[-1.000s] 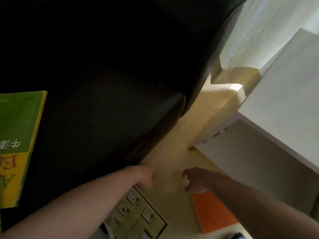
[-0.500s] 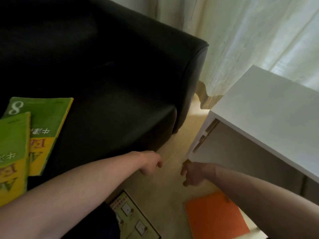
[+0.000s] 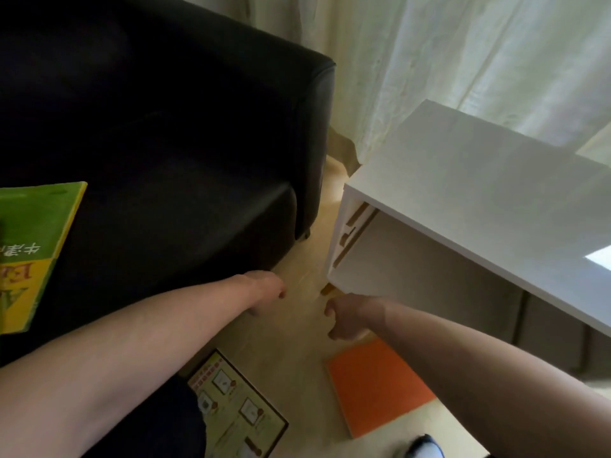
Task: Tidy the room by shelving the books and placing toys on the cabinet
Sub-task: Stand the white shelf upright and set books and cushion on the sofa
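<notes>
A: Where are the hands?

B: Both are reaching out over the pale wooden floor [image 3: 291, 352]. The left hand [image 3: 264, 292] is hanging near the black leather sofa [image 3: 198, 160], fingers loosely curled and holding nothing. The right hand [image 3: 347, 317] is just below the corner of the white open-front cabinet [image 3: 463, 200], fingers also bent loosely, gripping nothing.

A: And the books?

B: A flat orange book [image 3: 373, 385] is lying on the floor near the right hand. A brown-edged book with small pictures [image 3: 241, 411] is lying under the left forearm. A green and yellow book [image 3: 29, 252] is resting on the sofa seat.
</notes>
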`<state>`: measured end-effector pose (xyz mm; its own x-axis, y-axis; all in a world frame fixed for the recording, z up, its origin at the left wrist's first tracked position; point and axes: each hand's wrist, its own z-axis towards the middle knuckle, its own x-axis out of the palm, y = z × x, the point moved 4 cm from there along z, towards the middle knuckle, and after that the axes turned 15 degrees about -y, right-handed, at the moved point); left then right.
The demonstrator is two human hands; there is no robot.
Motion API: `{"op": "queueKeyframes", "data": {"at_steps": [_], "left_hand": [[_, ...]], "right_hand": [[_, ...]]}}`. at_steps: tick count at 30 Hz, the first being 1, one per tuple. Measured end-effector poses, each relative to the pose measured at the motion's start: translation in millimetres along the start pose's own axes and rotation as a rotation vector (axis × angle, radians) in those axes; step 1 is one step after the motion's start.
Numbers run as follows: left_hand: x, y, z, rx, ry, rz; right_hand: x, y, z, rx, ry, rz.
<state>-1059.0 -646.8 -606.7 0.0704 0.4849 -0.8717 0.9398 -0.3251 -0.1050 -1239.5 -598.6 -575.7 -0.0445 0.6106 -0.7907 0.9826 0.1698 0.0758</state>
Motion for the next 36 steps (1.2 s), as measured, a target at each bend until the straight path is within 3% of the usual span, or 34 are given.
{"op": "queueKeyframes", "data": {"at_steps": [4,10,18,24,29,36], "left_hand": [[-9.7,-3.7,-8.9,0.045,-0.023,0.028],[-60.0,14.9,-38.6,-0.040,-0.057,-0.100],[-81.2,0.9,-64.0,-0.122,-0.078,-0.112],[-60.0,16.6,-84.7,-0.149,-0.009,-0.036],[-37.4,25.5,-97.6,-0.157,-0.039,-0.083],[15.0,47.2,-127.9,-0.191,0.057,0.013]], "right_hand": [[-4.9,1.9,-6.7,-0.036,-0.039,-0.061],[-8.1,-4.0,-29.3,-0.076,-0.128,-0.123],[-4.6,-15.8,-43.5,-0.088,-0.178,-0.022],[-2.8,-3.8,-29.3,-0.098,-0.147,-0.037],[-1.6,36.9,-11.0,-0.184,-0.116,0.025],[7.2,85.8,4.9,-0.279,-0.065,-0.006]]}}
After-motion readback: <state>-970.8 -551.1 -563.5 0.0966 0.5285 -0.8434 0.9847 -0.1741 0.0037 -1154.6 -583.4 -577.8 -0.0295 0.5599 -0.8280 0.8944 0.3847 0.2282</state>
